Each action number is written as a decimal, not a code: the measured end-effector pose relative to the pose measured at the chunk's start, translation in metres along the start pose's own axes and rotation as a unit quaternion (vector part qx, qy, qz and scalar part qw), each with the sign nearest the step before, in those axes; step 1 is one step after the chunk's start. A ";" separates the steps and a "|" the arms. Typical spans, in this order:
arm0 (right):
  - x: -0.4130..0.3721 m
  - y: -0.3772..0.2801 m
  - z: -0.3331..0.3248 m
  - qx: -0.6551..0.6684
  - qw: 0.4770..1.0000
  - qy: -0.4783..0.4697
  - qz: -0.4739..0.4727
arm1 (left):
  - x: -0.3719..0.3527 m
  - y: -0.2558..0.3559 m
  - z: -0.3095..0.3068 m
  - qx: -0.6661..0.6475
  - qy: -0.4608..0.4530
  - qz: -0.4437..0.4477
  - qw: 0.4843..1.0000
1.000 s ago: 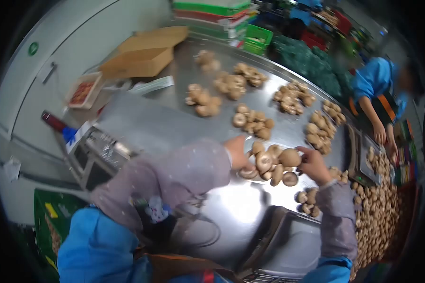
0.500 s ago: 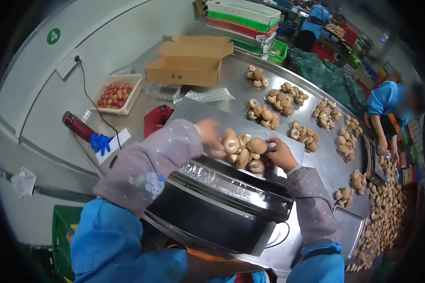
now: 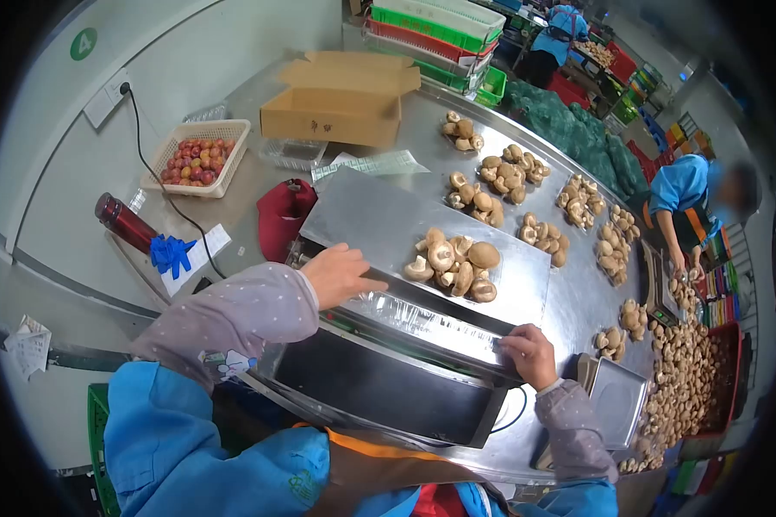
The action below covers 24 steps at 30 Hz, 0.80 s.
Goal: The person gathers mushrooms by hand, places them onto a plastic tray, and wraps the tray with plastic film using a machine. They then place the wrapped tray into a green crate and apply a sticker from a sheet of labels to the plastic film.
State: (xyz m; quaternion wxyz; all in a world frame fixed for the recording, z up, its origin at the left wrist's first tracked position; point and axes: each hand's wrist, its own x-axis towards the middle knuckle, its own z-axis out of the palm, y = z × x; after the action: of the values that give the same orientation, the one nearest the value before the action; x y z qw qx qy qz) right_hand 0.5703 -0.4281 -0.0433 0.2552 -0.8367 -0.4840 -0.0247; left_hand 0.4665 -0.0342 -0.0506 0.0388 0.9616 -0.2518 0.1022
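A heap of brown mushrooms point(image 3: 457, 265) lies on the metal plate point(image 3: 353, 211) of a wrapping machine in front of me. Below the plate runs a strip of shiny clear plastic film point(image 3: 431, 326). Over the film's left end is my left hand point(image 3: 341, 274), its fingers partly stretched and apart, with nothing visible in them. At the film's right end my right hand point(image 3: 530, 353) has its fingers curled and pinched on the film edge. The mushrooms are apart from both hands.
Several mushroom piles point(image 3: 504, 177) stand on the steel table behind the plate. A cardboard box point(image 3: 332, 116), a basket of red fruit point(image 3: 203, 168) and a dark red flask point(image 3: 125, 222) are left. At right are a scale tray point(image 3: 619, 401), loose mushrooms point(image 3: 681, 379) and a co-worker point(image 3: 685, 194).
Both hands have left the mushroom heap and come down toward me to the film strip, the left to its left end, the right to its right end. The heap stays on the plate.
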 end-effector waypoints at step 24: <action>0.132 0.085 0.017 0.417 0.805 -0.185 0.378 | 0.126 -0.040 0.031 -0.538 -0.047 -0.393 0.744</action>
State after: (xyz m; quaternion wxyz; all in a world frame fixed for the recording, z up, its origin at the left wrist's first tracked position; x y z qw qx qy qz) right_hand 0.7070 -0.3492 -0.0537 0.4741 -0.7552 -0.1308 0.4333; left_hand 0.5989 -0.0635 -0.0545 0.5745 0.7985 0.1342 -0.1198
